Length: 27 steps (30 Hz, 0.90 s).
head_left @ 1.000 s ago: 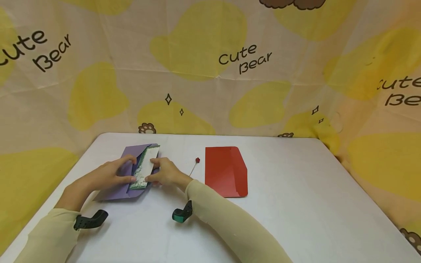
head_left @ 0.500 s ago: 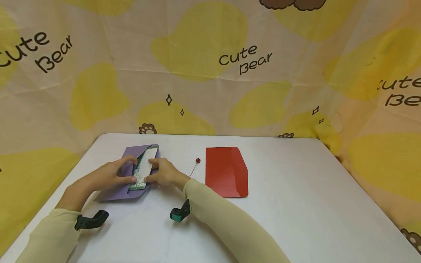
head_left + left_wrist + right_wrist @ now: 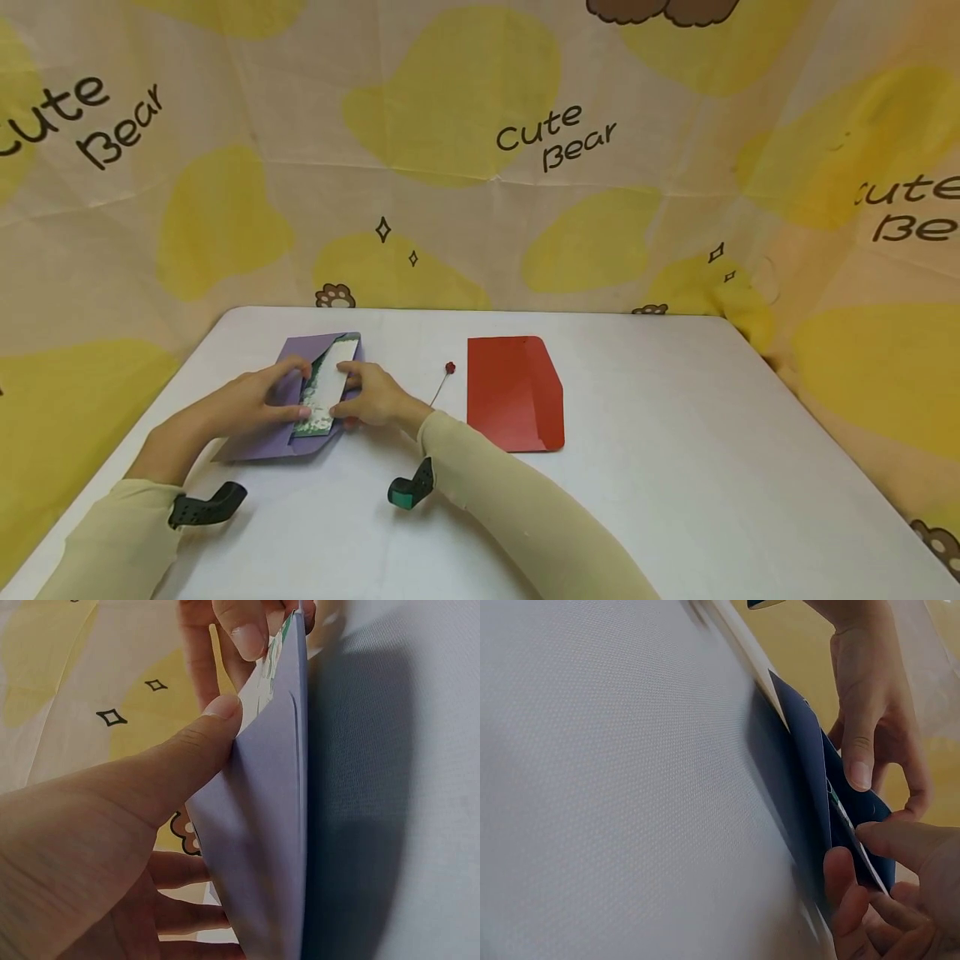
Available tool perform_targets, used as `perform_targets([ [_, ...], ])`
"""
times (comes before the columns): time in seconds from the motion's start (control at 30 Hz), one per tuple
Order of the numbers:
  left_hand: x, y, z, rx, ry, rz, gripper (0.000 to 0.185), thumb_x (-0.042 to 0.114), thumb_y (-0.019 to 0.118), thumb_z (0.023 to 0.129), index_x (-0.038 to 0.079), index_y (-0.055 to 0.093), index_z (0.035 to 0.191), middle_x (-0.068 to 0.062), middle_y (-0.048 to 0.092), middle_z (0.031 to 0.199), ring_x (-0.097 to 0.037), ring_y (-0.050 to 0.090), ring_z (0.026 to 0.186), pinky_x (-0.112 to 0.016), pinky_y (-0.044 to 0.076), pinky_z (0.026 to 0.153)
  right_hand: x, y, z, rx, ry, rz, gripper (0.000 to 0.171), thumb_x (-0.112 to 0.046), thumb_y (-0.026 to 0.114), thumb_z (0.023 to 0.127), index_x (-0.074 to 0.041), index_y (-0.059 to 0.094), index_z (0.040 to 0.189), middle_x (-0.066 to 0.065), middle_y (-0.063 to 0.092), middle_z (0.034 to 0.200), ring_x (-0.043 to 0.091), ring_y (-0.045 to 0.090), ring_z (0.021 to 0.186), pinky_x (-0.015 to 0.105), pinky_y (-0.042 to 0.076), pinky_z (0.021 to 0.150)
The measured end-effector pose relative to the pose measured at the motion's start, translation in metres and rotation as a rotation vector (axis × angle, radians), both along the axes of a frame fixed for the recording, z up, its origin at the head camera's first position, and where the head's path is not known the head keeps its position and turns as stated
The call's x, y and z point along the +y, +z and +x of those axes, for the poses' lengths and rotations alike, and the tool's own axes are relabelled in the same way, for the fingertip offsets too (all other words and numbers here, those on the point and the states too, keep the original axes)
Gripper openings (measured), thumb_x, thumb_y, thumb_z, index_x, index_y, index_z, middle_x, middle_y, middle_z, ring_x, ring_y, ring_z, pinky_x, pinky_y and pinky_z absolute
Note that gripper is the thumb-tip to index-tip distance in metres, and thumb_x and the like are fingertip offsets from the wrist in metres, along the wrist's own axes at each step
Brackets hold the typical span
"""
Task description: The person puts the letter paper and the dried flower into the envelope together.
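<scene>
Toward the left of the table lies a purple envelope, its opening facing right. A white card with green floral print sits partly inside that opening, its left part hidden by the envelope. My left hand holds the envelope by the opening's edge, thumb on the near side, as the left wrist view shows. My right hand pinches the card's right edge between thumb and forefinger. In the right wrist view, other fingers of that hand lie against the envelope's outer side.
A red envelope lies flat right of the right hand. Between the two envelopes is a small red flower on a thin stem. Behind the white table hangs a yellow patterned cloth.
The card has slid slightly left, deeper into the purple envelope, with my right hand following it. My left hand stays nearly still.
</scene>
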<state>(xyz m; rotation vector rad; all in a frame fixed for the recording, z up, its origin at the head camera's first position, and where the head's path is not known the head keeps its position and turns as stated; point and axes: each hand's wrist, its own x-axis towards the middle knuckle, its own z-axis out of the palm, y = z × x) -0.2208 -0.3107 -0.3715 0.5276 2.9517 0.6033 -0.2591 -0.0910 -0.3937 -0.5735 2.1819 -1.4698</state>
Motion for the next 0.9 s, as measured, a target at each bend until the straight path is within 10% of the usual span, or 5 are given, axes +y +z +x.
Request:
perform_targets([
  [0.47,-0.001,0.000,0.000,0.008,-0.003,0.001,0.057,0.050,0.077,0.085,0.023,0.046,0.125,-0.030,0.056,0.130,-0.046,0.061,0.108,-0.068,0.047,0.091,-0.001,0.004,0.004,0.029,-0.041,0.041,0.078,-0.003,0.074,0.089,-0.010,0.035,0.156,0.016,0.064,0.136,0.028,0.076,0.071,0.020,0.051,0.050],
  [0.9,-0.001,-0.002,-0.001,0.005,-0.005,-0.001,0.056,0.051,0.076,0.086,0.023,0.046,0.125,-0.030,0.057,0.130,-0.045,0.061,0.107,-0.068,0.048,0.090,-0.010,0.006,0.007,-0.007,-0.126,0.029,0.092,0.001,0.078,0.086,-0.010,0.025,0.160,0.013,0.067,0.131,0.009,0.058,0.050,0.018,0.052,0.049],
])
